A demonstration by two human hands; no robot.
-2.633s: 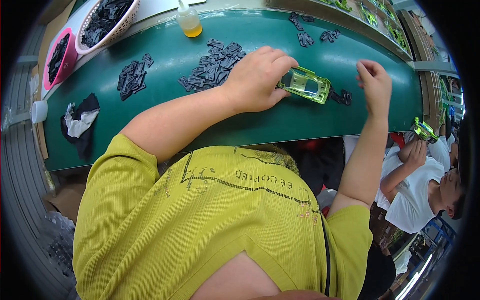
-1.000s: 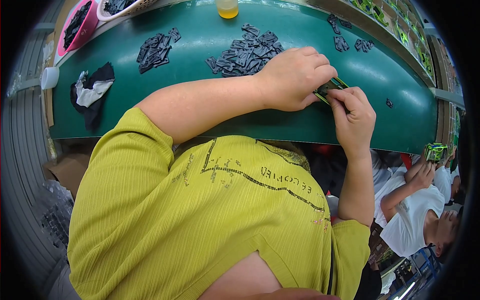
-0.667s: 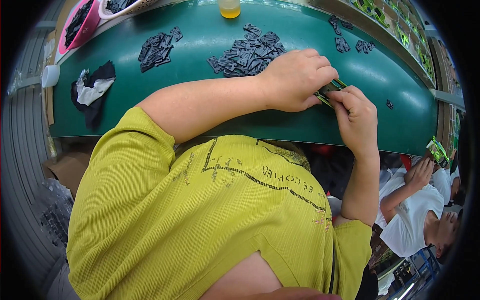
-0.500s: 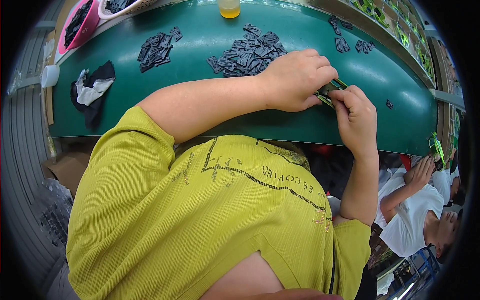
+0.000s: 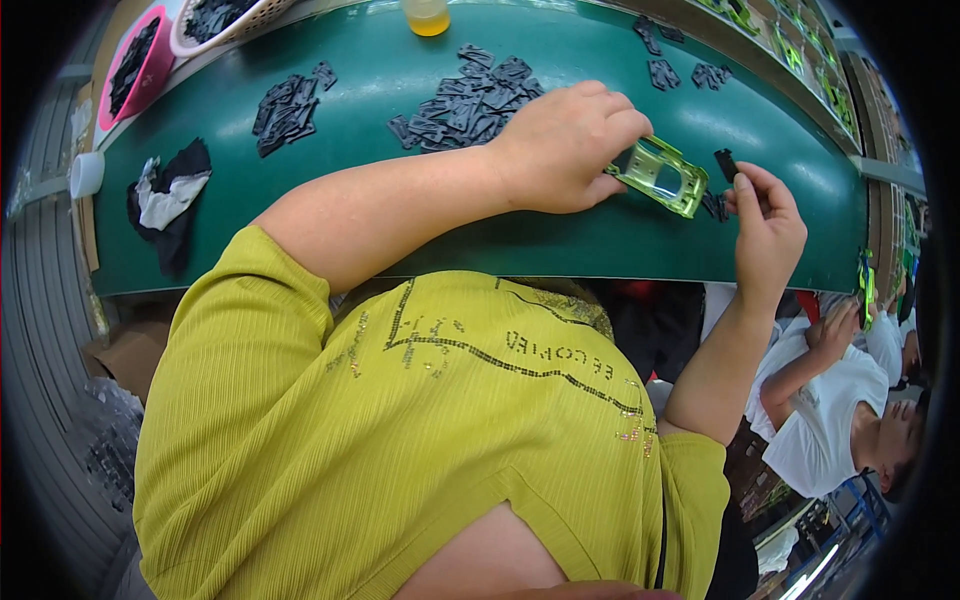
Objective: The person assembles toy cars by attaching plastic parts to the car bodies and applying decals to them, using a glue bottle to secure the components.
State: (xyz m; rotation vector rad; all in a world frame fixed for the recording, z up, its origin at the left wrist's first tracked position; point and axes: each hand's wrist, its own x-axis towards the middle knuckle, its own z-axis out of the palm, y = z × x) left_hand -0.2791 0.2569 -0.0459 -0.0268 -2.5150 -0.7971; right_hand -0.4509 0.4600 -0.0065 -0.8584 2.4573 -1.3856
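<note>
My left hand [image 5: 570, 145] grips one end of a bright green toy car body shell [image 5: 686, 203] with a clear window section in its middle. The shell is held above the green table, its free end pointing toward my right hand [image 5: 772, 225]. That hand is apart from the shell and pinches a small flat black plastic part [image 5: 725, 163] between thumb and fingers. Between the shell and my right fingers, another small black part [image 5: 715, 206] shows, partly covered. A heap of dark plastic pieces [image 5: 470, 105] lies beyond my left wrist.
A smaller heap of dark pieces [image 5: 288, 112] and a black-and-white cloth [image 5: 170, 200] lie left. Pink [image 5: 150, 85] and white [image 5: 255, 22] baskets hold dark parts. A jar of yellow liquid [image 5: 428, 18] stands far back. A co-worker [image 5: 825, 400] sits right, holding a green shell.
My hands have separated: the right moved right, away from the shell, and now shows a black part in its fingers. The left still holds the shell, now more exposed. The view shifted slightly.
</note>
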